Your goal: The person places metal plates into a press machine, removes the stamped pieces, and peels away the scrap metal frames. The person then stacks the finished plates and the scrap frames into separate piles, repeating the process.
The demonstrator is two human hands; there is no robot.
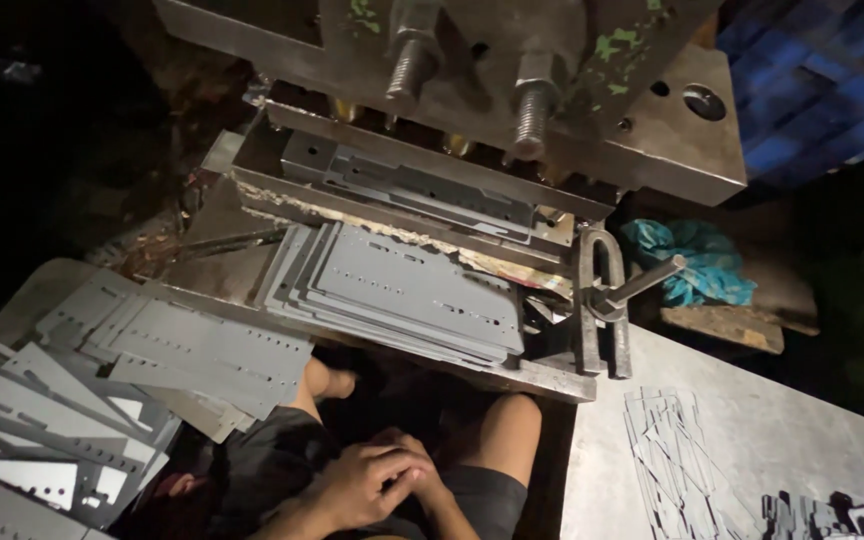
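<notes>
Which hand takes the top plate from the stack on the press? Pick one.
Left, probably: left hand lies over the right hand in the lap, so it lifts free first; the plate stack sits straight ahead.

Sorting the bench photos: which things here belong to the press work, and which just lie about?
In the work:
press die
stack of punched plates
loose punched plates
clamp

Lying about:
blue cloth
scrap strips

Both hands rest clasped in the lap.
</notes>
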